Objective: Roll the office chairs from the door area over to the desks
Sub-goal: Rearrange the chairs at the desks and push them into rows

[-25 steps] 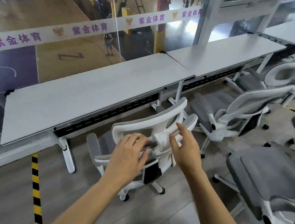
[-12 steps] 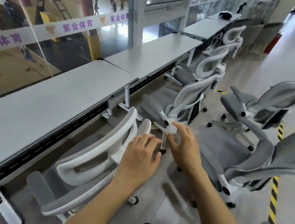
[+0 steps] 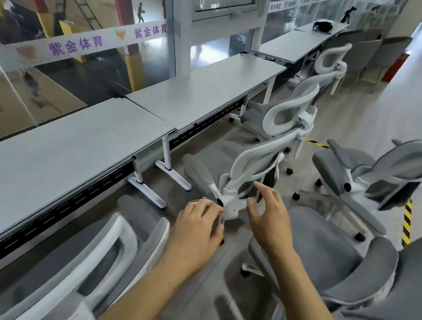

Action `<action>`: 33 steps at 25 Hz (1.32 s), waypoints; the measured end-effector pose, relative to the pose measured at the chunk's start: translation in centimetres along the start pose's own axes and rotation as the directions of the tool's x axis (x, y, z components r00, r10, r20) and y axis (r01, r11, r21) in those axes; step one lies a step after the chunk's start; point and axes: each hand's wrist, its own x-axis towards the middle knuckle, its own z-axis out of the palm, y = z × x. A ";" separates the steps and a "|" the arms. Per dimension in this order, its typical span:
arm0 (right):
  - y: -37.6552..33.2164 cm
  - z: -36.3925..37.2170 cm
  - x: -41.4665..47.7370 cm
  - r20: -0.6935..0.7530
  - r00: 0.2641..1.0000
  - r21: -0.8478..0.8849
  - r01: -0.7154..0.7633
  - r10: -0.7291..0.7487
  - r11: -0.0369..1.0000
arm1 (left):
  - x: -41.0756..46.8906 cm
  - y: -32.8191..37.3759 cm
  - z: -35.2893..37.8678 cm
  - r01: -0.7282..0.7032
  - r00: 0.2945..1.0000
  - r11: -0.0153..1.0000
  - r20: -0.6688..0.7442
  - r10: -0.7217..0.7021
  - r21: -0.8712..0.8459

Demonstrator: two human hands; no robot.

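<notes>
Both hands hover in mid-air over the aisle and touch no chair. My left hand point(image 3: 200, 229) has loosely curled fingers and holds nothing. My right hand point(image 3: 269, 219) is spread with nothing in it. A white-framed grey office chair point(image 3: 86, 264) stands at lower left, its back against the edge of the long grey desk point(image 3: 69, 153). Ahead of my hands a second chair point(image 3: 255, 166) faces the adjoining desk point(image 3: 209, 89), with a third chair point(image 3: 290, 111) behind it. Right of my right hand stands a grey chair point(image 3: 326, 257) away from the desks.
Another loose chair point(image 3: 393, 164) stands at the right, and one more is cut off by the right edge. Yellow-black floor tape point(image 3: 407, 222) runs along the right. A glass wall point(image 3: 71, 45) with a banner backs the desks. A black bag point(image 3: 322, 26) lies on the far desk.
My hands have come off the back of the chair now at lower left. The view has swung right along the desk row toward the loose chairs.
</notes>
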 end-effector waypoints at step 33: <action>24.4 -3.4 42.4 0.234 0.971 0.053 -0.067 0.053 0.996 | 34.1 1.5 21.9 0.447 0.891 0.892 0.126 -0.437 -0.067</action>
